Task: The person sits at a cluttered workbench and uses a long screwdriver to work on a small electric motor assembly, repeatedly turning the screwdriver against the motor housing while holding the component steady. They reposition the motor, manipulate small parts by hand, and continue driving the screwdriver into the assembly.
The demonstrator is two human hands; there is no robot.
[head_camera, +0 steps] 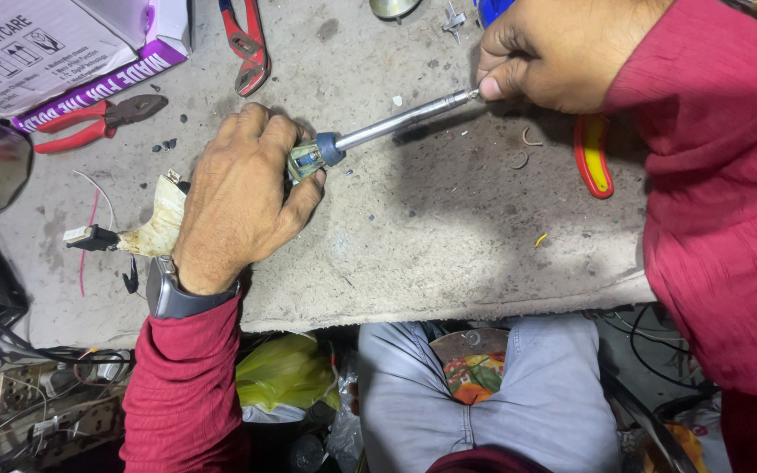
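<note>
Looking down from the head camera, I see two hands working over a rough, stained grey worktop [413, 245] with a worn front edge. The left hand [238, 197] is curled tight around the clear, greenish plastic handle of a screwdriver [370, 136], only the handle's collar end showing past the fingers. Its smooth, shiny round steel shaft runs up and to the right, lying low over the worktop. The right hand [554, 52] pinches the far tip of the shaft between thumb and fingers, closed on it. Both arms wear ribbed dark-red sleeves, and a dark smartwatch [173, 298] with a grey band sits on the left wrist.

Beside the left hand lies a scrap of stained cream paper [159, 223], touching a small black plug [89, 236] with thin wires. Red-handled pliers [98, 118] lie near a white and purple cardboard box [72, 52]. A second red-handled tool [247, 44] rests above. A red and yellow handle [593, 153] lies under the right forearm.
</note>
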